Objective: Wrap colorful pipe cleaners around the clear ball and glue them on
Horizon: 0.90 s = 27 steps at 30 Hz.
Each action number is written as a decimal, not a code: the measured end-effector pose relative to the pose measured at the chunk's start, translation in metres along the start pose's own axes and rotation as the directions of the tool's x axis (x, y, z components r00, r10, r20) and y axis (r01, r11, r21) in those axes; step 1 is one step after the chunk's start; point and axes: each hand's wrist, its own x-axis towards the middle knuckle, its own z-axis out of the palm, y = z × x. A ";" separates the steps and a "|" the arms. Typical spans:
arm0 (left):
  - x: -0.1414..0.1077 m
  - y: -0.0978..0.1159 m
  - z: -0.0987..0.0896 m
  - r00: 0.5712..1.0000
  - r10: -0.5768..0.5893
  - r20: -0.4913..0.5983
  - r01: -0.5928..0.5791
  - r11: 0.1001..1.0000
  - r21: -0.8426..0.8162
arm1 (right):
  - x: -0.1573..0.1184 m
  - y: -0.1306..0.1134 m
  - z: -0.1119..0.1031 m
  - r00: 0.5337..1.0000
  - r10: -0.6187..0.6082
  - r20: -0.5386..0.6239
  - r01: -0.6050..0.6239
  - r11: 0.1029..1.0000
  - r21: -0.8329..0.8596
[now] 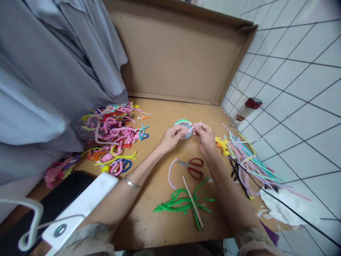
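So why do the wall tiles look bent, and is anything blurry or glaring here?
Head view: the wide lens bows the tile lines and stretches the forearms toward the bottom edge. Light is soft and even, with faint shadows under the hands. No strong glare. The small pink piece they pinch is slightly blurred.

Brown counter [160, 227] under even, soft light, a big cardboard box lid [176, 53] propped behind it, white tiled wall [298, 71] at right, grey cloth [53, 64] hanging left.
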 end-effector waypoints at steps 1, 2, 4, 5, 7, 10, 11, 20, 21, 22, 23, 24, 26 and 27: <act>0.000 0.000 0.000 1.000 -0.006 -0.005 0.006 1.000 -0.006 | 0.000 0.000 0.000 1.000 0.021 0.009 -0.021 1.000 0.009; 0.000 0.000 -0.001 1.000 -0.011 -0.010 0.011 1.000 -0.015 | 0.000 -0.001 0.000 0.999 0.036 0.021 -0.037 0.999 0.016; 0.000 0.000 -0.003 1.000 -0.027 -0.008 0.026 0.999 -0.036 | 0.000 -0.001 0.000 0.998 0.050 0.032 -0.050 0.999 0.020; 0.000 0.000 -0.005 0.999 -0.039 0.002 0.039 0.998 -0.047 | 0.000 -0.001 0.000 0.999 0.048 0.026 -0.048 0.999 0.019; 0.000 0.000 -0.008 0.997 -0.074 0.033 0.076 0.995 -0.065 | 0.000 0.000 0.000 0.999 0.032 -0.002 -0.032 0.999 0.019; 0.001 -0.003 -0.012 0.990 -0.124 0.073 0.131 0.986 -0.101 | 0.002 0.000 -0.001 0.999 0.004 -0.052 -0.002 0.999 0.036; 0.002 -0.004 -0.013 0.987 -0.137 0.081 0.146 0.983 -0.115 | 0.002 0.000 -0.002 0.998 -0.002 -0.064 0.004 0.999 0.042; 0.001 0.006 -0.016 0.984 -0.128 0.120 0.131 0.991 -0.014 | 0.003 0.001 -0.003 0.990 -0.025 -0.142 0.032 0.999 0.044; 0.001 0.007 -0.016 0.986 -0.117 0.118 0.119 0.993 -0.002 | 0.004 0.002 -0.002 0.988 -0.026 -0.149 0.034 0.998 0.052; 0.001 0.008 -0.015 0.987 -0.111 0.117 0.111 0.994 0.003 | 0.004 0.004 -0.002 0.987 -0.027 -0.156 0.036 0.998 0.055; 0.002 0.008 -0.015 0.987 -0.109 0.117 0.110 0.994 0.002 | 0.004 0.006 -0.002 0.986 -0.028 -0.164 0.038 0.998 0.055; 0.002 0.008 -0.015 0.987 -0.112 0.115 0.112 0.994 -0.001 | 0.004 0.007 -0.002 0.985 -0.029 -0.171 0.038 0.998 0.052; 0.002 0.006 -0.016 0.986 -0.125 0.110 0.126 0.992 -0.007 | 0.005 0.007 -0.002 0.983 -0.032 -0.178 0.042 0.998 0.052; 0.003 0.005 -0.017 0.984 -0.137 0.111 0.139 0.990 -0.010 | 0.006 0.007 -0.003 0.982 -0.037 -0.183 0.048 0.997 0.055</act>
